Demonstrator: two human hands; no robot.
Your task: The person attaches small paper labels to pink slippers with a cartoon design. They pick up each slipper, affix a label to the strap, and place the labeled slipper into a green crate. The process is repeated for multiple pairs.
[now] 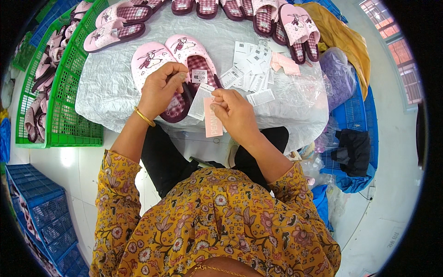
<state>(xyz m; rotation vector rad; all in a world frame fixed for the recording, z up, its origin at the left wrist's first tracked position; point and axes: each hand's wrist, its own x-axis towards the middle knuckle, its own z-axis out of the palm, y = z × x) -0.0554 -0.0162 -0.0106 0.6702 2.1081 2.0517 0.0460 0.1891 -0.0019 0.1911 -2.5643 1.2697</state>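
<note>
Right hand [234, 114], pink tag [212, 129] at its fingertips, left hand [162, 88] over slipper [147, 57]

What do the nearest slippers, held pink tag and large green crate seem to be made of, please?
Nearest slippers: matt fabric, perhaps fleece, given the soft, padded uppers. Held pink tag: probably smooth card, being thin and straight-edged. Large green crate: likely moulded plastic, slightly glossy, with lattice openings.
</note>
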